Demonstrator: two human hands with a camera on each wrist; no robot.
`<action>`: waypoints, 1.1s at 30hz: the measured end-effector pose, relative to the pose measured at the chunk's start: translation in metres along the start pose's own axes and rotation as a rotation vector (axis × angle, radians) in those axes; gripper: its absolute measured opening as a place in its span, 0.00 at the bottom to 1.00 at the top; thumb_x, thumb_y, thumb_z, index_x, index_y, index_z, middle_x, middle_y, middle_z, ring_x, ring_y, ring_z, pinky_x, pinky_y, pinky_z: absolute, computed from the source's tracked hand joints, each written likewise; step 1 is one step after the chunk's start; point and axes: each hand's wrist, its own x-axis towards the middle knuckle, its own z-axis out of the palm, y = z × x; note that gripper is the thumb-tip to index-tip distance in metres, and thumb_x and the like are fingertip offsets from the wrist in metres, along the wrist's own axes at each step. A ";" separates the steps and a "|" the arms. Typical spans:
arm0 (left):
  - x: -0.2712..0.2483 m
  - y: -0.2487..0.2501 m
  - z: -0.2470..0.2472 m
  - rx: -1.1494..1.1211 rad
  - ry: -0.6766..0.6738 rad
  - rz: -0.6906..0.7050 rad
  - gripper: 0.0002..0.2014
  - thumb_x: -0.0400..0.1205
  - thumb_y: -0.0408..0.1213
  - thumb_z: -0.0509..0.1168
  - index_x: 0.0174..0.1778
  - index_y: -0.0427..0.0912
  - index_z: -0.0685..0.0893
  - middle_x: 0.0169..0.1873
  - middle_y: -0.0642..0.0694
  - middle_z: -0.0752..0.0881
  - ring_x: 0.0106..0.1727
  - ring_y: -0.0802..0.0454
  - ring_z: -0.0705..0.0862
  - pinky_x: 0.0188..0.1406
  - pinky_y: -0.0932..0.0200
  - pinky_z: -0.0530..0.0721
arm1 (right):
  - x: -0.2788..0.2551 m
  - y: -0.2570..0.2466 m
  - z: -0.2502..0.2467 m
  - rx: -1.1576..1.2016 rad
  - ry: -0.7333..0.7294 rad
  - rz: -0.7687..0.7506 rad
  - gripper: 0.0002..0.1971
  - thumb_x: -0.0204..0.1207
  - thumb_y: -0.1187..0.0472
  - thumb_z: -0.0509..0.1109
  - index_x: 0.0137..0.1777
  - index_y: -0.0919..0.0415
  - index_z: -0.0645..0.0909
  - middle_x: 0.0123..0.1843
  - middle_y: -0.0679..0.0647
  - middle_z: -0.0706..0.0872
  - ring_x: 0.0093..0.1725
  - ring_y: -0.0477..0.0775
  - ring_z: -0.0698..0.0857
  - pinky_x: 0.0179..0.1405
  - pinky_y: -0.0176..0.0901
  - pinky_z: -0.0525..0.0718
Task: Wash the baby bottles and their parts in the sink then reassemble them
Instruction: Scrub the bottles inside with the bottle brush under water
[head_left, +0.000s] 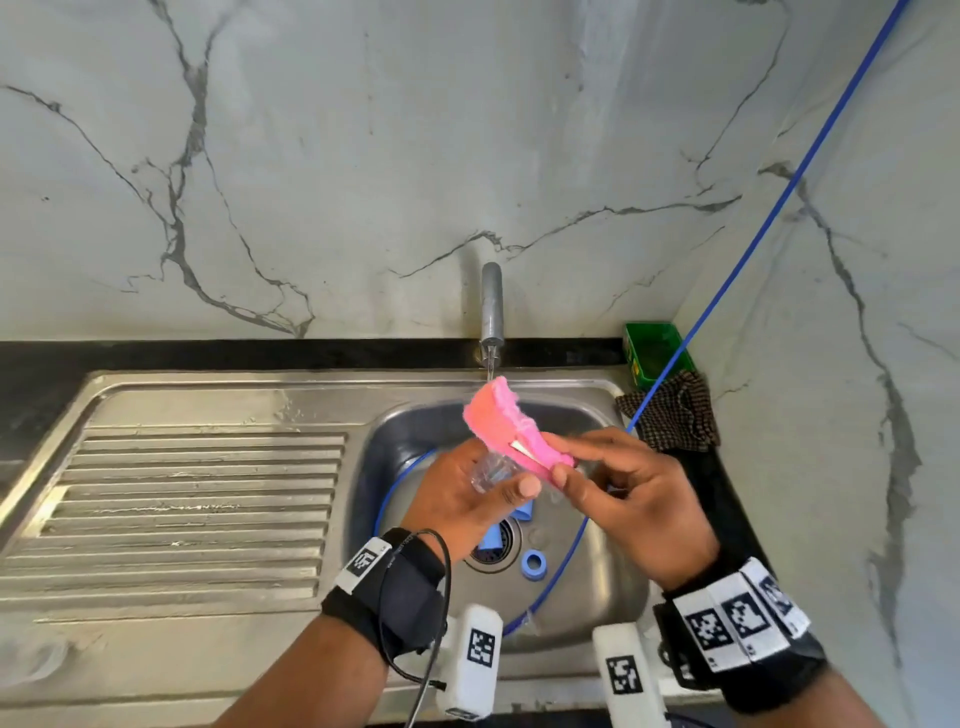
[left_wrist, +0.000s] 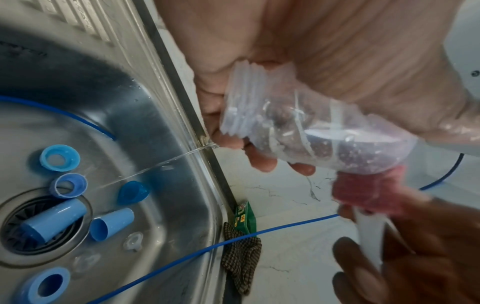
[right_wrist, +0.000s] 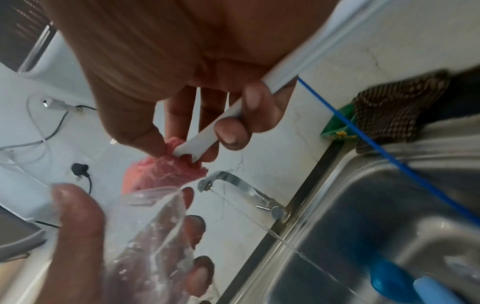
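Observation:
Over the basin my left hand (head_left: 457, 499) grips a clear baby bottle (head_left: 491, 470), fingers curled round it; its threaded neck (left_wrist: 241, 98) lies near my palm. My right hand (head_left: 613, 478) pinches the white handle (right_wrist: 226, 121) of a pink sponge brush (head_left: 506, 426), whose head rests against the bottle's other end (left_wrist: 369, 191). The tap (head_left: 491, 306) is running just behind the sponge. Several blue bottle parts lie in the sink: rings (left_wrist: 59, 157) (left_wrist: 68, 185), a cap (left_wrist: 133, 192), covers (left_wrist: 54, 220) (left_wrist: 111, 223), plus a clear teat (left_wrist: 133, 240).
The steel sink (head_left: 363, 467) has a ribbed drainboard (head_left: 197, 499) on its left. A blue cord (head_left: 727, 291) crosses the basin from the upper right. A checked cloth (head_left: 675, 415) and a green box (head_left: 652, 353) sit at the back right corner.

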 end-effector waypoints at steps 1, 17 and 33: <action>0.000 0.000 -0.006 0.012 -0.025 0.009 0.34 0.68 0.74 0.71 0.62 0.54 0.88 0.58 0.53 0.91 0.64 0.53 0.87 0.66 0.47 0.83 | 0.002 0.002 -0.003 -0.032 0.024 0.006 0.14 0.74 0.59 0.81 0.59 0.48 0.91 0.47 0.50 0.89 0.31 0.42 0.79 0.32 0.37 0.78; -0.004 0.000 -0.030 0.015 -0.083 0.044 0.29 0.68 0.76 0.68 0.57 0.60 0.89 0.57 0.55 0.91 0.65 0.55 0.86 0.67 0.48 0.82 | 0.002 -0.016 0.027 -0.145 0.001 -0.032 0.15 0.74 0.59 0.79 0.61 0.47 0.91 0.49 0.47 0.88 0.34 0.42 0.80 0.35 0.37 0.79; -0.006 0.005 -0.005 0.040 0.005 0.014 0.27 0.69 0.77 0.67 0.56 0.65 0.88 0.58 0.57 0.90 0.64 0.55 0.86 0.66 0.40 0.84 | 0.004 -0.014 0.007 -0.091 -0.085 -0.058 0.15 0.76 0.62 0.80 0.62 0.52 0.91 0.49 0.51 0.88 0.34 0.41 0.79 0.34 0.39 0.80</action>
